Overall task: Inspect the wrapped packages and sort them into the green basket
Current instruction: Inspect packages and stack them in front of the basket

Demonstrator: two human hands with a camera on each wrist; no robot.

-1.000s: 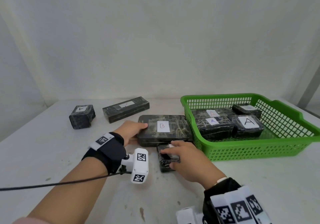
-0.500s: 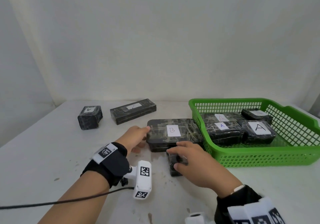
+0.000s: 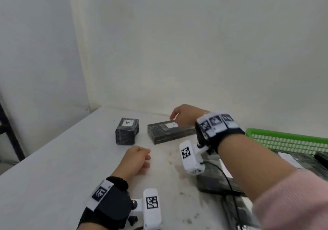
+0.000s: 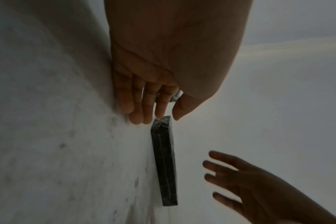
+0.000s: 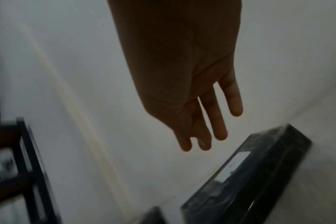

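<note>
**Reaching over the long package**

Looking left to right, I see my left hand [image 3: 136,160] resting on the white table [image 3: 53,185], fingers loosely curled, holding nothing. The square package [image 3: 126,131] stands beyond it. My right hand [image 3: 184,113] hovers over the long package [image 3: 170,132], fingers spread and straight. The green basket [image 3: 287,139] sits far right, packages inside.

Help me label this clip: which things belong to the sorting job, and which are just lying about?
Job: long package under the open right hand; cube package marked A; flat package; green basket; idle left hand.
Lying about: black rack.
</note>
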